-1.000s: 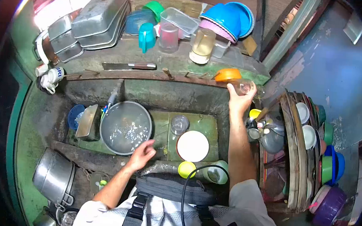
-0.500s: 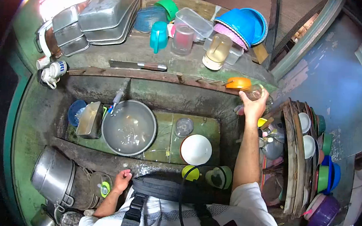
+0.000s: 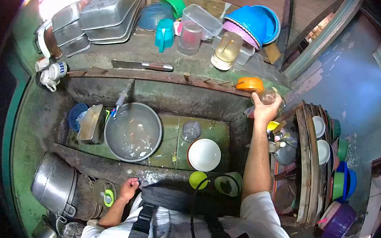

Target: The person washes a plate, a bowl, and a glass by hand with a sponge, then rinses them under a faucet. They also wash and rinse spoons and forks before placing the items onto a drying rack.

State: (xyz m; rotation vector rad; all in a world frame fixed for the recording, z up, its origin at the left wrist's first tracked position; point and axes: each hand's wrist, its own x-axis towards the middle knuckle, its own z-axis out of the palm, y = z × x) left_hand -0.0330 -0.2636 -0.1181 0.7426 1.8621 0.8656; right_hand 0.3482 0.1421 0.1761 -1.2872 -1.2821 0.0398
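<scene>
My right hand (image 3: 264,110) reaches forward and holds a clear drinking glass (image 3: 269,96) at the right end of the green counter ledge, beside an orange lid (image 3: 250,84). My left hand (image 3: 129,189) is drawn back near my waist, fingers curled, resting at the front rim of the sink (image 3: 107,168). In the sink lie a large steel basin (image 3: 133,132) with soapy water, an upturned clear glass (image 3: 191,130), a white bowl (image 3: 204,155) and a metal tin (image 3: 90,123). Two green cups (image 3: 197,179) stand on the front rim.
The counter behind holds a knife (image 3: 142,65), a teal mug (image 3: 164,34), plastic tumblers, stacked metal trays (image 3: 105,13) and blue bowls (image 3: 250,19). A wooden dish rack (image 3: 315,163) with plates and bowls stands at right. Steel pots (image 3: 55,184) sit at lower left.
My left hand pulled back from the basin's edge to the sink's front rim near my waist. My right hand with the glass shifted slightly right along the ledge.
</scene>
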